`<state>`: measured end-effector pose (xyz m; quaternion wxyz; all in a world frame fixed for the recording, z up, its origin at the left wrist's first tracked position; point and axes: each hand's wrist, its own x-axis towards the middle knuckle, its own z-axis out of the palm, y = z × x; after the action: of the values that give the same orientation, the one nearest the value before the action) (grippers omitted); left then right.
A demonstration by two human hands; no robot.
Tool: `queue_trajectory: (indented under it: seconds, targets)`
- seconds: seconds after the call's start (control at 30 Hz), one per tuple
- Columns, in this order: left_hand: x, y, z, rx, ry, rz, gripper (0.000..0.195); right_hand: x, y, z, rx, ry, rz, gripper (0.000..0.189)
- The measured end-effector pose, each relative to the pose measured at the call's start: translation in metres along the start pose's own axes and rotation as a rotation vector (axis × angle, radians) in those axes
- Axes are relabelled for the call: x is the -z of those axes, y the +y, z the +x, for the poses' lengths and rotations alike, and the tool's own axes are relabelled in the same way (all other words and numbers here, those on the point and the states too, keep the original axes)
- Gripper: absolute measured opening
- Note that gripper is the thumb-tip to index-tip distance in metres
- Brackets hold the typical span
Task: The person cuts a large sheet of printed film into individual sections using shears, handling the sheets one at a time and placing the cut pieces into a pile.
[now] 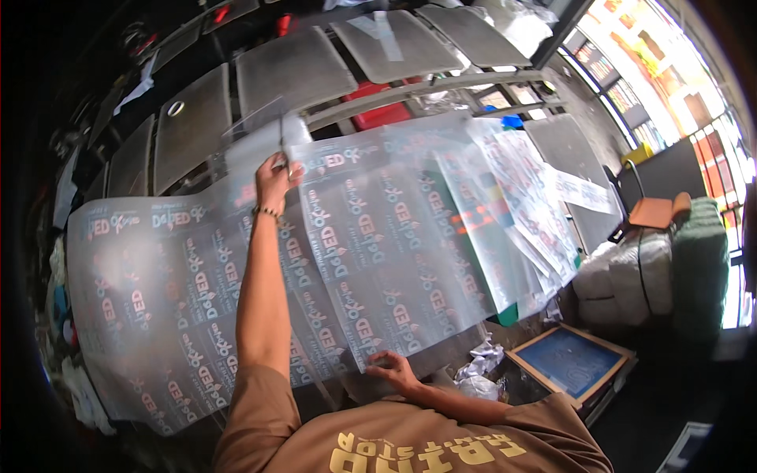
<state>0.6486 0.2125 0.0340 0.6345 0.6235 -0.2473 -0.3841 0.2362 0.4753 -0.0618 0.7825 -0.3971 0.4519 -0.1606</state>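
Note:
Printed translucent plastic sheeting (pixel 130 260) spreads across the work surface before me, its repeated lettering in red and blue. My left hand (pixel 277 180) is stretched to the far side, gripping a dark, narrow-bladed tool (pixel 282 133) that looks like scissors. Its blade points away from me over the sheeting's far edge. A straight cut edge or overlap runs from near that hand towards me. At the near end of this line, my right hand (pixel 391 371) has curled fingers and thumb at the corner of the right-hand printed sheet (pixel 402 248). Whether they pinch it is unclear.
Loose printed sheets (pixel 514 219) pile up at right. Grey flat boards (pixel 295 71) line a rack beyond, with a red object (pixel 378 106) beneath. A wood-framed blue screen (pixel 571 360), crumpled plastic (pixel 482 360) and wrapped bundles (pixel 627 272) lie at near right.

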Motion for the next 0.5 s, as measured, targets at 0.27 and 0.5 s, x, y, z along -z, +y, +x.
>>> queue_trajectory:
  seconds: [0.27,0.5]
  targets:
    - [0.000,-0.059,-0.122,0.002,0.201,0.790,0.057,0.018,-0.058,-0.019,-0.240,-0.077,0.513,0.050]
    - [0.006,-0.123,-0.118,-0.090,0.343,0.861,0.067,0.043,-0.079,-0.038,-0.345,-0.366,0.459,0.050]
